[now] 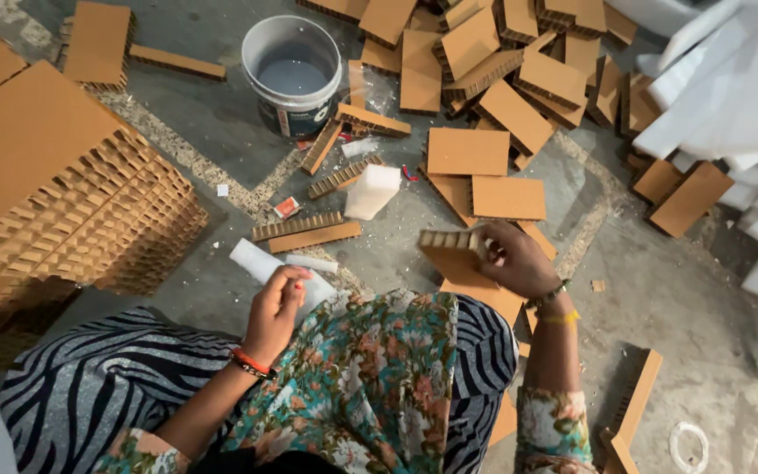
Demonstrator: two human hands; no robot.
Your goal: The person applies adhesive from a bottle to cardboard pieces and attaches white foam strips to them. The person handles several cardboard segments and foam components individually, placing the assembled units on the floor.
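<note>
My right hand point(512, 260) grips a small brown honeycomb cardboard piece point(451, 249) by its right side, held just above the floor in front of my knee. My left hand point(275, 309) is closed around the end of a white foam strip point(261, 262) that lies on the floor to the left. Both wrists wear bangles. My lap, in floral and striped cloth, fills the bottom middle of the view.
A grey bucket point(293, 72) stands at the top centre. A white foam block point(371, 190) lies below it. Cut cardboard squares point(468, 151) are scattered across the top right. A tall honeycomb cardboard stack point(54, 184) is at left, white foam sheets point(730, 96) at right.
</note>
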